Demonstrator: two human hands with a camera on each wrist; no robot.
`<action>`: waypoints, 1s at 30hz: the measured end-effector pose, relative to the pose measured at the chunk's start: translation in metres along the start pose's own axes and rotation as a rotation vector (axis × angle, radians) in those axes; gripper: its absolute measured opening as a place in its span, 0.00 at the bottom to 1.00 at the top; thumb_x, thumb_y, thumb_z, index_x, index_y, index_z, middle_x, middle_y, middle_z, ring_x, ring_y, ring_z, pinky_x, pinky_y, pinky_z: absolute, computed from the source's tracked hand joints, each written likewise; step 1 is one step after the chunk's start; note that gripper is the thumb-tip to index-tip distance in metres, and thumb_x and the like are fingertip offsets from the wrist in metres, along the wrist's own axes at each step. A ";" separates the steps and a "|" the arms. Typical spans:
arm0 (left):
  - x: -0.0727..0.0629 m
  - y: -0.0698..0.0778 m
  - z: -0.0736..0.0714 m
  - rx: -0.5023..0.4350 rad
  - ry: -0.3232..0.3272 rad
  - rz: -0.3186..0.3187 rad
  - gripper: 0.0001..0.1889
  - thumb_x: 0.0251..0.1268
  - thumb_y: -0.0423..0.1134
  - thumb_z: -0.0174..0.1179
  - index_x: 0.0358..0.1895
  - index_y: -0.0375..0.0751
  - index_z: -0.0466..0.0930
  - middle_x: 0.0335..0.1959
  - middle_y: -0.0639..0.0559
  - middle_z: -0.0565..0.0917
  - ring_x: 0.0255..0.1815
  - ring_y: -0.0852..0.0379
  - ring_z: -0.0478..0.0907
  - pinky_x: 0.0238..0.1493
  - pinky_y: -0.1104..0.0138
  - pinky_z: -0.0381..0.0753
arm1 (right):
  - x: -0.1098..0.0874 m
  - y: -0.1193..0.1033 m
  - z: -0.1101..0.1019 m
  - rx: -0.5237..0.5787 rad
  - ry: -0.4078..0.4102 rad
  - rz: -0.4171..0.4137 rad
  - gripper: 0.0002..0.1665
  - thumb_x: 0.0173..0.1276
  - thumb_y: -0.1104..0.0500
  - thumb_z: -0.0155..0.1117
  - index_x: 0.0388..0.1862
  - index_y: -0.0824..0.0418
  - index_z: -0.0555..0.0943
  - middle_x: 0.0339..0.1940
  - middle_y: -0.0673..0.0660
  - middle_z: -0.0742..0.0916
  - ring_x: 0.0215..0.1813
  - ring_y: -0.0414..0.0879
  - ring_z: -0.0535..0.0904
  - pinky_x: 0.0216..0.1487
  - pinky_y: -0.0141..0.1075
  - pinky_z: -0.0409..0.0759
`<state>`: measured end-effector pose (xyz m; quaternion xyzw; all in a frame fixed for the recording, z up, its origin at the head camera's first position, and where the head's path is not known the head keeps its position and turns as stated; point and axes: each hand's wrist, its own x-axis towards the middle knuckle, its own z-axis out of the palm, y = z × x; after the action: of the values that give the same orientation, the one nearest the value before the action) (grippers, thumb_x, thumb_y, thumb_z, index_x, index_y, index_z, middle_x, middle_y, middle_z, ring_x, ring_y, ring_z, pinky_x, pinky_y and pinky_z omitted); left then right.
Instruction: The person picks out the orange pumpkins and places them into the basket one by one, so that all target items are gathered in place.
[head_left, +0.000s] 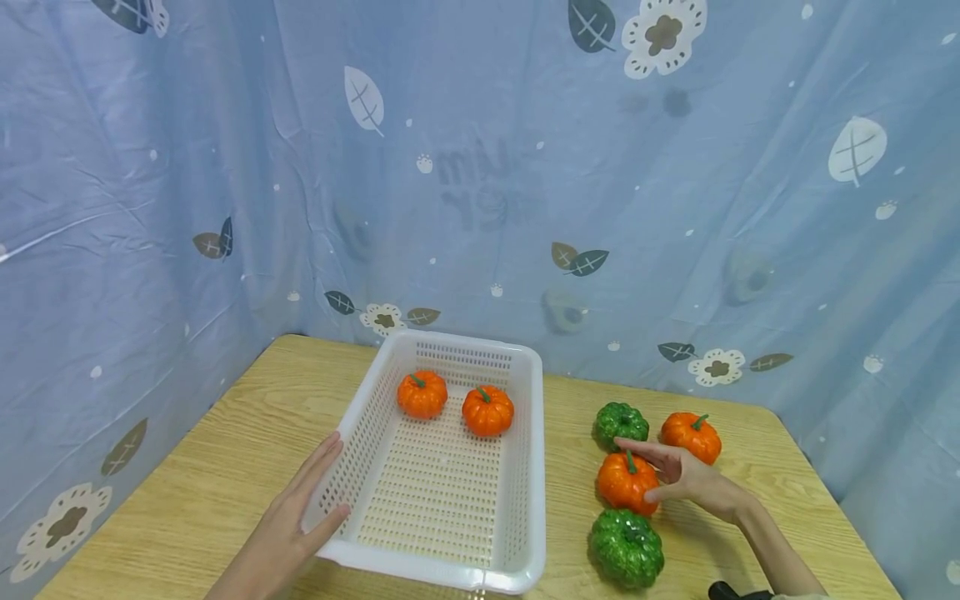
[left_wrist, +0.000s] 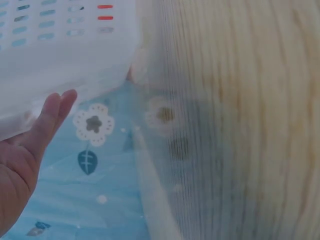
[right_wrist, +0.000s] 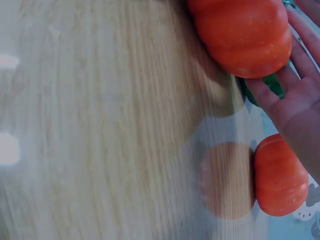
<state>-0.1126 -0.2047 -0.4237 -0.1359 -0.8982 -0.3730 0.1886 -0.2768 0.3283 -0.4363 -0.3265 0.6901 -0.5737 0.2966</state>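
My left hand (head_left: 288, 517) lies along the left side of a white perforated plastic basket (head_left: 431, 571), its thumb near the rim. The left wrist view shows the straight fingers (left_wrist: 47, 117) beside the basket wall. Inside the basket, toward the back, sit two small orange pumpkins: one on the left (head_left: 422, 398) and another on the right (head_left: 487, 414). My right hand (head_left: 693, 479) spans an orange pumpkin (head_left: 622, 482) on the table, fingers extended over its far side and thumb near its right side. The right wrist view shows that pumpkin (right_wrist: 245, 37) beside the fingers.
A green pumpkin (head_left: 621, 422) stands behind the right hand's pumpkin, and a larger-looking green one (head_left: 627, 550) in front of it. Another orange pumpkin (head_left: 691, 437) is at the back right. A blue patterned curtain (head_left: 480, 167) borders the wooden table (head_left: 300, 375).
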 end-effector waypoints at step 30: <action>0.000 0.000 0.000 0.023 0.000 -0.022 0.37 0.65 0.40 0.61 0.75 0.46 0.55 0.75 0.48 0.56 0.71 0.76 0.45 0.60 0.91 0.43 | 0.013 0.006 0.007 -0.066 0.027 0.119 0.39 0.65 0.70 0.60 0.73 0.67 0.58 0.68 0.63 0.71 0.60 0.44 0.75 0.56 0.40 0.79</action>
<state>-0.1122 -0.2042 -0.4239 -0.1239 -0.9039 -0.3646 0.1860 -0.2794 0.3148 -0.4435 -0.2868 0.7309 -0.5362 0.3099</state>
